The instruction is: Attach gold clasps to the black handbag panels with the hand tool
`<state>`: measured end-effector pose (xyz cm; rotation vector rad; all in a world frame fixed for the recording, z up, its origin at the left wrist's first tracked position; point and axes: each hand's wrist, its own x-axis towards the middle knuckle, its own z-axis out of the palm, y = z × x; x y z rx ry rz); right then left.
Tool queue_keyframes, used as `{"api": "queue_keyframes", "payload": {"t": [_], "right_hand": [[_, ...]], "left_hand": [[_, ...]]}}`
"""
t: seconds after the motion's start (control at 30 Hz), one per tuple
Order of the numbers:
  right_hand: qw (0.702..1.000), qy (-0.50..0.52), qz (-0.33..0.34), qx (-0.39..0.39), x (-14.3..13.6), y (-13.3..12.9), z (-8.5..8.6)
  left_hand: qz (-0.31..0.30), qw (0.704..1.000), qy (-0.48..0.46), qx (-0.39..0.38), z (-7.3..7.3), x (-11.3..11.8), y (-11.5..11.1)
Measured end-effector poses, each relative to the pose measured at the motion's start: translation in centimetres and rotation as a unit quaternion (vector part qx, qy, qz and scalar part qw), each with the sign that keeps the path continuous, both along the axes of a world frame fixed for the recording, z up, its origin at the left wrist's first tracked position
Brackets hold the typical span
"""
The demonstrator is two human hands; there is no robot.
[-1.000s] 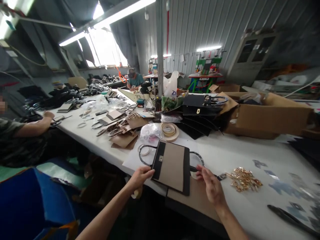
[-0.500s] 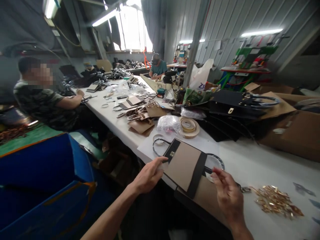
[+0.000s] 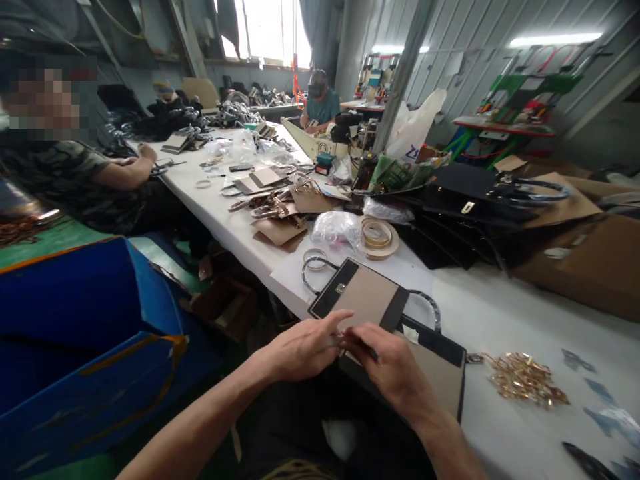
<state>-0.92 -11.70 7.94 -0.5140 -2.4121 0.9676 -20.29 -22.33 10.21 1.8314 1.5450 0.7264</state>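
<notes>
Over the near edge of the table my left hand and my right hand meet at the fingertips. My left index finger is stretched out while its other fingers curl in. Thumb and fingers of my right hand are pinched together against the left fingertips; anything between them is too small to make out. Just beyond lies a beige and black handbag piece with a small metal fitting and wrapped looped handles. A second beige and black bag piece lies under my right forearm, partly hidden, with a whitish scrap on it.
A pile of gold metal fittings lies at right. Tape rolls, a clear plastic bag and a dark handbag stand farther back. A blue bin is at left. A co-worker sits across the table's left side.
My right hand has moved left from beside the bag handle to meet my left hand. My left hand has shifted slightly right. The whole view has tilted down.
</notes>
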Motion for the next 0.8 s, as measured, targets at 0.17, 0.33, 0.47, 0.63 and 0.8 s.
{"api": "queue_keyframes", "payload": {"t": [0.17,0.33,0.47,0.63,0.8], "right_hand": [[0.999,-0.038,0.002,0.009,0.8,-0.1,-0.6],[0.995,-0.103,0.007,0.002,1.4,-0.2,-0.3],[0.989,-0.149,0.021,0.002,1.3,-0.7,0.4],[0.981,-0.185,0.016,0.058,1.0,-1.5,0.9],[0.982,-0.096,0.027,0.161,0.9,-2.5,0.6]], "left_hand": [[0.034,0.999,0.014,-0.007,-0.8,0.2,0.1],[-0.011,0.999,0.048,0.008,-0.5,0.3,0.2],[-0.028,0.994,0.102,0.013,-0.1,0.5,0.2],[-0.023,0.993,0.112,0.006,0.4,0.3,-0.1],[0.027,0.996,-0.074,-0.051,-0.4,-0.2,-1.0]]}}
